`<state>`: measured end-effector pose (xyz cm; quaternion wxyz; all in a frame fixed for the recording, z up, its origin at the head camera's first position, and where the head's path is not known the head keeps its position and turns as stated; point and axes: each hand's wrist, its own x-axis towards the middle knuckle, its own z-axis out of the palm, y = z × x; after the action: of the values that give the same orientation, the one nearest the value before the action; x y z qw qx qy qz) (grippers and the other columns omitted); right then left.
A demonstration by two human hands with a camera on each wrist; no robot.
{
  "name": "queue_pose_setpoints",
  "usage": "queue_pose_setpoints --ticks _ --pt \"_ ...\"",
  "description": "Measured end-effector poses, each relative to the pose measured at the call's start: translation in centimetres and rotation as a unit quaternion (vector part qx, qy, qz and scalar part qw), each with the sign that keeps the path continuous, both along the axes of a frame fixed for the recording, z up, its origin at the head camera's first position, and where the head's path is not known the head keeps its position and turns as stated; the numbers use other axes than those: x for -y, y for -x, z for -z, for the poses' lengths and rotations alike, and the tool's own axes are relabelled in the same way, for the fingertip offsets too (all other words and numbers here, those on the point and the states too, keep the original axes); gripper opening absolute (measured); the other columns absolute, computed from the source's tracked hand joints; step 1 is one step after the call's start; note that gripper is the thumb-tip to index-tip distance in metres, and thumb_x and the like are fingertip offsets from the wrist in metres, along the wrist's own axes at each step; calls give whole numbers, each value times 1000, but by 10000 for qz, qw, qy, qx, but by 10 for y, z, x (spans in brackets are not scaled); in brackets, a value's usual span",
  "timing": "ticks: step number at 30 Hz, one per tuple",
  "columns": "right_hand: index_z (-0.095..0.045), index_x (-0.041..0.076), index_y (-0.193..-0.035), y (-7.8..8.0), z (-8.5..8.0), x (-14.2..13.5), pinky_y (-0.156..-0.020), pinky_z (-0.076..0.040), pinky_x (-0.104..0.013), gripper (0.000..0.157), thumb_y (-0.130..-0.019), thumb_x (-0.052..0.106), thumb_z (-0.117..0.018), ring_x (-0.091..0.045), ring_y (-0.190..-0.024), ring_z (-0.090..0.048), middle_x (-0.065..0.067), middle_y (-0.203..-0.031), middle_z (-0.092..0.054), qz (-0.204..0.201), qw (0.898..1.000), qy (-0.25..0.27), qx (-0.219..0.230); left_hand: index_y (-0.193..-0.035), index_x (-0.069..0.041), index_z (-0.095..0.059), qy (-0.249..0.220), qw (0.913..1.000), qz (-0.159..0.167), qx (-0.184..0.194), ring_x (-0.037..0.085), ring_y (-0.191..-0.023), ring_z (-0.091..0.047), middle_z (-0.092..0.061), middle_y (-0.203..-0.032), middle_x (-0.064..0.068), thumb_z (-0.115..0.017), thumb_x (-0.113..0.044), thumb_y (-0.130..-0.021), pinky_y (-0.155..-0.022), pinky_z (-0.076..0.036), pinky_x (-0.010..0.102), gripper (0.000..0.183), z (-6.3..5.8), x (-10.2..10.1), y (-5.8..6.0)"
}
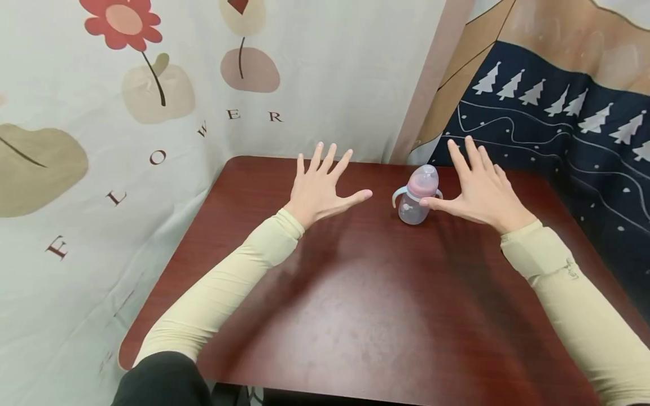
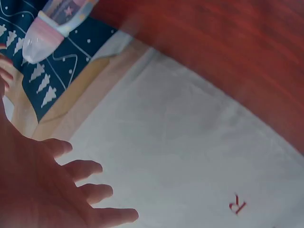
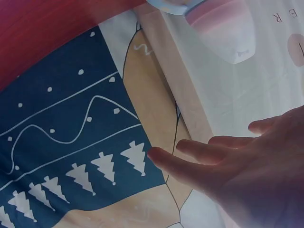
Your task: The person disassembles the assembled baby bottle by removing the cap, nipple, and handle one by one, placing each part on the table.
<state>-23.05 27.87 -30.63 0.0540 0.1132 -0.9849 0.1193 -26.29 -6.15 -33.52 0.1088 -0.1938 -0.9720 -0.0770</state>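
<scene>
Red-brown wooden table (image 1: 355,316), baby bottle (image 1: 417,196), printed wall cloths (image 1: 76,169).

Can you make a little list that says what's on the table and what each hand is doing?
thing on table: a baby bottle with a pink collar, a clear cap and pale blue handles, standing upright
table: dark red wood table
left hand: left hand open, fingers spread, apart from the bottle
right hand: right hand open, fingers spread, thumb by the bottle; contact cannot be told
sleeves: long cream sleeves on both arms
behind: flower cloth at left, navy cloth with white trees at right
</scene>
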Motion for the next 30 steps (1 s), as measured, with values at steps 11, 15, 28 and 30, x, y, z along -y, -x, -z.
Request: queue_pose_setpoints --ticks 11,15,28,30 --pt "-14 27 -172 6 -3 7 -108 -31 -83 130 -73 76 -82 -54 -155 -27 -17 -177 -9 -337 9983 186 -439 -167 -30 -34 -348 9988 331 46 26 -165 -14 -42 -168 4 -44 -93 -86 -130 -6 60 103 18 -20 -1" --pt "-20 25 -171 8 -3 8 -104 -36 -83 125 -74 72 -84 -55 -150 -34 -18 -176 -16 -369 9977 228 -515 -166 -30 -37 -347 9983 456 -94 26 -163 -21 -45 -166 2 -46 -93 -85 -128 -13 63 103 24 -26 0" --pt "-33 16 -164 15 3 11 -87 -52 -73 109 -79 55 -88 -47 -119 -56 -23 -157 -39 -586 9971 362 -335 -165 -22 -38 395 9944 763 -621 30 -160 -30 -49 -162 5 -49 -94 -82 -126 -23 63 111 47 -51 17" --pt "-34 15 -163 16 7 11 -88 -51 -74 107 -80 55 -88 -45 -118 -57 -23 -155 -40 -619 9970 401 -244 -162 -21 -44 355 9916 857 -905 30 -154 -39 -55 -156 4 -52 -94 -80 -123 -29 61 110 51 -57 19"
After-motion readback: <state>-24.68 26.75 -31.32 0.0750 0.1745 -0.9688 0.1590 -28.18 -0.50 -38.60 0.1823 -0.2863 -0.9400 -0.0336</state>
